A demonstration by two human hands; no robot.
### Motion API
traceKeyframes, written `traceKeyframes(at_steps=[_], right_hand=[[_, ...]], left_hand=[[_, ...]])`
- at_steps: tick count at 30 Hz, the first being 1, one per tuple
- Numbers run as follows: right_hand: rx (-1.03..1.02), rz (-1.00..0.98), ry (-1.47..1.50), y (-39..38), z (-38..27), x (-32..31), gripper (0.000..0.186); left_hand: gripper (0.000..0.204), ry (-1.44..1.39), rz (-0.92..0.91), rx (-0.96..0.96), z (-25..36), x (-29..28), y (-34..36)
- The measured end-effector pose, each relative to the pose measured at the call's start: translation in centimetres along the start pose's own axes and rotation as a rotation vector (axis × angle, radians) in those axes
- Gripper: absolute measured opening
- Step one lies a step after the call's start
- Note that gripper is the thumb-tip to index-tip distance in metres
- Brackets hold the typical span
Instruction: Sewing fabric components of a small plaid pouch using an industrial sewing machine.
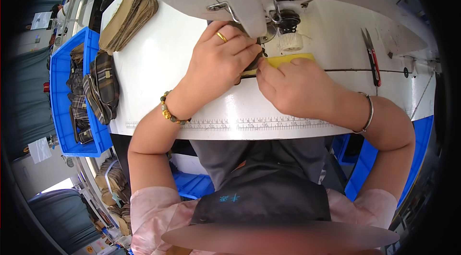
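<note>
Both hands meet at the foot of a white sewing machine (pixel 254 10). My left hand (pixel 216 63), with a gold ring and a bead bracelet, has its fingers bent and pressed onto a dark piece of fabric (pixel 250 67) beside the needle area. My right hand (pixel 302 84) is closed in a pinch at that piece's right edge, its fingertips nearly touching the left ones. A yellow strip (pixel 300 57) lies flat just behind my right knuckles. My fingers and the machine head hide most of the fabric and the needle.
Red-handled thread snips (pixel 374 65) lie at the right. Stacked brown cut pieces (pixel 127 20) rest at the back left. Plaid pieces (pixel 104 84) hang over the rim of a blue crate (pixel 98 132). A printed ruler (pixel 216 125) runs along the table's front edge.
</note>
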State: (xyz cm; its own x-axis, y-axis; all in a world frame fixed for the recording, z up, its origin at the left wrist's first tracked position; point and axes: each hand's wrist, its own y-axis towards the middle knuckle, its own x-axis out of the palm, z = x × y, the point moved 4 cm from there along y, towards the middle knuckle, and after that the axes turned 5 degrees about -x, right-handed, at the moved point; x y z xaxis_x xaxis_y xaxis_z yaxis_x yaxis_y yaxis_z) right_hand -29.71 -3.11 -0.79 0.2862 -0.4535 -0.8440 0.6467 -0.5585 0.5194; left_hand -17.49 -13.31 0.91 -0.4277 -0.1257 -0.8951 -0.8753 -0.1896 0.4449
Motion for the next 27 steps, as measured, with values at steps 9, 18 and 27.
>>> traceKeyframes(at_steps=[9,18,27], right_hand=[[0.087,-0.030,0.025,0.2,1.5,0.3,0.012],[0.112,-0.045,0.073,0.2,1.8,0.3,0.009],[0.169,0.025,0.102,0.5,2.6,0.0,0.008]], left_hand=[[0.024,-0.097,0.052,-0.135,-1.3,0.4,0.3],[0.041,-0.035,-0.125,-0.213,-0.8,-2.0,0.2],[0.034,0.045,-0.080,-0.104,0.1,-2.1,0.4]])
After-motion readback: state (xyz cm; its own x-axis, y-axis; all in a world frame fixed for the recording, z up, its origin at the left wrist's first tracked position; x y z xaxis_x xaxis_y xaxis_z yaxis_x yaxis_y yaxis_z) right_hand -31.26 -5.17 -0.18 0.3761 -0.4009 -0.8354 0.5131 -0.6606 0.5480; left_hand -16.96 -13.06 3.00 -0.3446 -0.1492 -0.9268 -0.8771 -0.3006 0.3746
